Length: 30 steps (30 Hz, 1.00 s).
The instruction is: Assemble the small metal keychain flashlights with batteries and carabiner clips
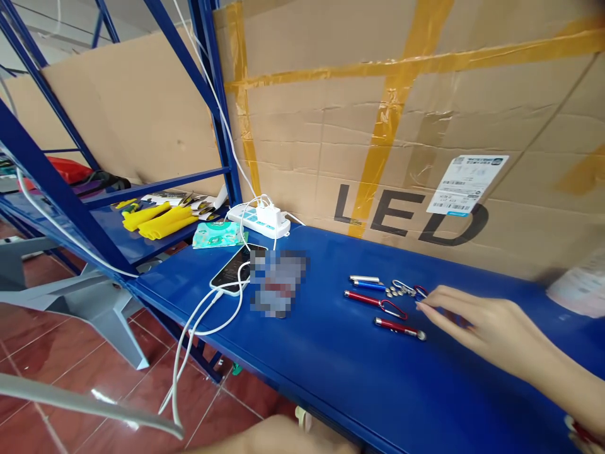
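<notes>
My right hand [482, 318] reaches in from the right, low over the blue shelf. Thumb and index finger are pinched at a small dark-red carabiner clip [420, 291], whose end is hidden by the fingertips. Just left lie a silver carabiner clip [401, 287] and several small button cells [391, 292]. A silver tube [365, 279], a blue tube [369, 285] and a red penlight [363, 297] with a red carabiner [393, 309] lie further left. Nearer me is another red penlight [399, 328]. Part of my left hand or forearm [283, 438] shows at the bottom edge, fingers hidden.
A phone [231, 270] with white cables lies beside a blurred-out object [278, 284]. Behind them are a wipes pack [218, 234] and a power strip [259, 221]. A taped cardboard box [302, 151] backs the shelf [326, 359]. Yellow rolls [167, 221] lie left.
</notes>
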Available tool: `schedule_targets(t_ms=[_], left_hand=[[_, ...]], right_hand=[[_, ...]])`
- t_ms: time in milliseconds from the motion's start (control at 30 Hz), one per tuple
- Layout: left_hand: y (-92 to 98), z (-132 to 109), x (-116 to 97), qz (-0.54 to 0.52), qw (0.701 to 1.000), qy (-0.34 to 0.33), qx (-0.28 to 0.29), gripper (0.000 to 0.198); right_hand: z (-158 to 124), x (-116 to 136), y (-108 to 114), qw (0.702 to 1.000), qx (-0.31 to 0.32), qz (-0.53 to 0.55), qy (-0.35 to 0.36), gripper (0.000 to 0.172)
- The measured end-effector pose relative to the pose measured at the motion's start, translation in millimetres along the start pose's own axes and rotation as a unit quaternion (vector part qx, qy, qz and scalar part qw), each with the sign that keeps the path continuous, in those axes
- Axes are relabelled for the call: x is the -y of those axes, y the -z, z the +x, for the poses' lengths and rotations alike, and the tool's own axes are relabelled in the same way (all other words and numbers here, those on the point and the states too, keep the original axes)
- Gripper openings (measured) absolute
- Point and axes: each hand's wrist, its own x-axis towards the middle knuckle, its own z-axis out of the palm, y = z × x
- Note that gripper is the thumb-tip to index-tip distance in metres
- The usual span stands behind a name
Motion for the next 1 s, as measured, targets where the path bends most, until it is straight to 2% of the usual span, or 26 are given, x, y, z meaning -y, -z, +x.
schedule_targets(t_ms=[67,100,200,267,367,467,567,667,800,1000], left_hand=[[-8.9,25,0,-0.014,0.988,-0.149,-0.032,0.022],[-12.2,38,2,-0.019,0.977,-0.21,-0.029,0.021],[-23.3,79,13,-0.058,0.969,-0.238,-0.02,0.025],[-34.9,99,20,-0.061,0.97,-0.235,-0.013,0.028],[-57.9,116,28,-0.046,0.97,-0.238,0.005,0.027],[-79.3,121,32,-0.059,0.976,-0.205,0.043,0.024],[-91.9,118,31,-0.08,0.984,-0.154,0.046,0.023],[-94.2,111,29,-0.099,0.987,-0.116,0.041,0.023],[-88.2,108,28,-0.101,0.991,-0.074,0.041,0.024],[-87.1,112,29,-0.09,0.994,-0.055,0.015,0.024]], right_hand=[[0,0,-5,1.0,-0.003,-0.008,0.017,0.039],[-2,0,-7,1.0,-0.001,-0.006,0.02,0.039],[-7,-2,-9,1.0,0.006,0.016,-0.004,0.039],[-11,-6,-7,0.999,0.014,0.032,-0.024,0.04],[-13,-11,-4,0.998,0.037,0.046,-0.018,0.038],[-13,-13,-5,0.999,0.023,0.031,-0.005,0.038],[-16,-15,-9,1.0,-0.001,0.02,-0.019,0.045],[-21,-18,-14,0.999,0.005,0.02,-0.044,0.049],[-21,-17,-16,0.995,0.033,0.045,-0.078,0.051],[-18,-10,-14,0.994,0.062,0.06,-0.068,0.047]])
